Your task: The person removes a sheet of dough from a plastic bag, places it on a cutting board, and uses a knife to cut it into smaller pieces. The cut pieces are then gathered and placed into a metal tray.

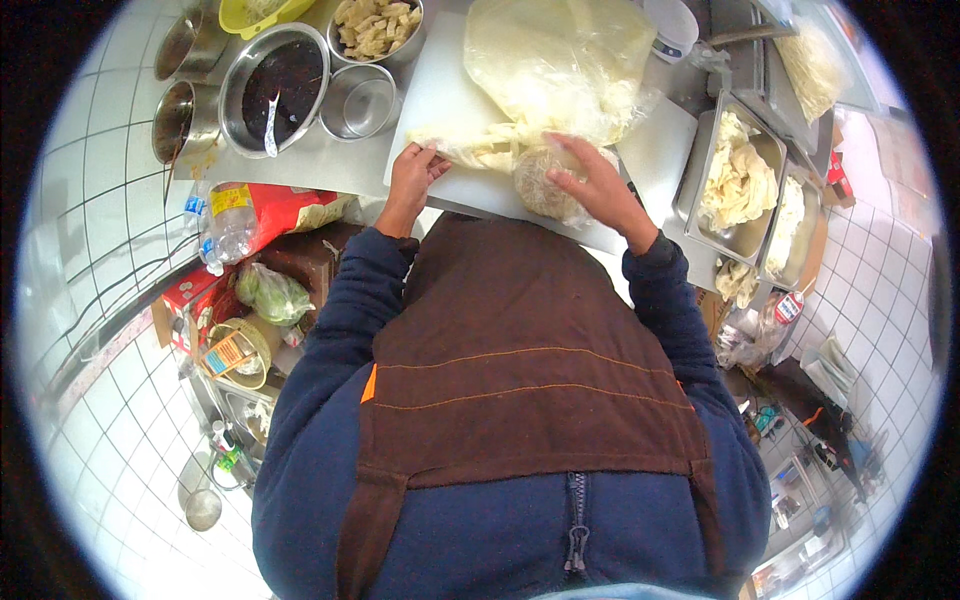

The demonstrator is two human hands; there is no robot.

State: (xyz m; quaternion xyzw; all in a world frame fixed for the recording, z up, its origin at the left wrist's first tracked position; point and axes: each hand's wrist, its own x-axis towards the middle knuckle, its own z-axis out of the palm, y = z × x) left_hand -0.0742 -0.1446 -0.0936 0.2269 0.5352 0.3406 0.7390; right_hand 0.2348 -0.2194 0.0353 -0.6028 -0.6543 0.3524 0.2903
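A large clear plastic bag (559, 56) with pale yellow contents lies on the white cutting board (427, 97). Its gathered, twisted neck runs left across the board. My left hand (418, 174) pinches the end of that neck between thumb and fingers. With thumb and fingers apart, my right hand (596, 184) is over a round, pale brown lump wrapped in clear plastic (544, 184), just below the large bag. Whether the right fingers grip any of the film cannot be told.
Left of the board stand a steel bowl of dark sauce (289, 90) with a spoon, an empty-looking steel bowl (358, 103) and a bowl of pale strips (375, 28). A kitchen scale (670, 30) is behind right. Steel trays with pale sheets (739, 176) stand right.
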